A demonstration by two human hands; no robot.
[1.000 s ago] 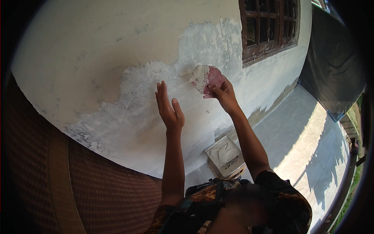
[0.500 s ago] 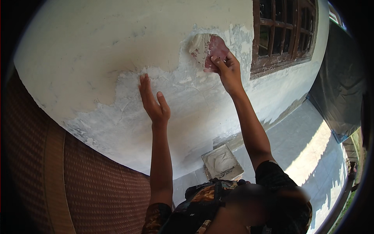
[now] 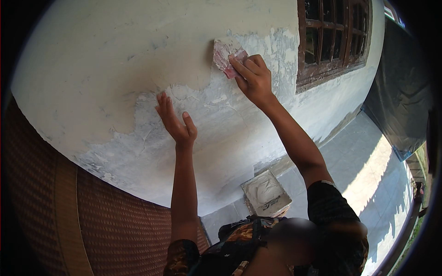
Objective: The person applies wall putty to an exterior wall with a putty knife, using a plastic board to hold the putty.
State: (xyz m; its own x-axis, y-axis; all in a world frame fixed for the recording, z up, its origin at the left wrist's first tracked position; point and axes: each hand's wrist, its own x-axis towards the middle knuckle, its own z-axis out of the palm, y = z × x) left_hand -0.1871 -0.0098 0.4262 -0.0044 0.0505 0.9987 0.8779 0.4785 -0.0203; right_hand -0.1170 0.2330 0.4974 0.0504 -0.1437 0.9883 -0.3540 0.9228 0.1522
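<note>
A flat reddish scraper (image 3: 226,51), smeared with pale putty, is gripped in my right hand (image 3: 256,79). Its blade is against or very near the cream-and-white wall (image 3: 184,41), left of the window; I cannot tell whether it touches. Lower and to the left, my left hand (image 3: 176,120) holds nothing, its fingers stretched up and thumb apart, at or close to the wall. Around both hands a rough whitish patch of putty (image 3: 207,112) meets the smoother cream surface above.
A square tray of wet putty (image 3: 267,193) sits on the grey tiled floor (image 3: 331,158) at the wall's foot. At upper right is a brown wooden window (image 3: 329,34) with small panes. Dark sheeting (image 3: 398,92) hangs beyond it. A brown woven panel (image 3: 119,216) stands at lower left.
My right hand has shifted a little left with the scraper, which has turned and now tilts differently against the wall. My left hand has drifted slightly left and stays open.
</note>
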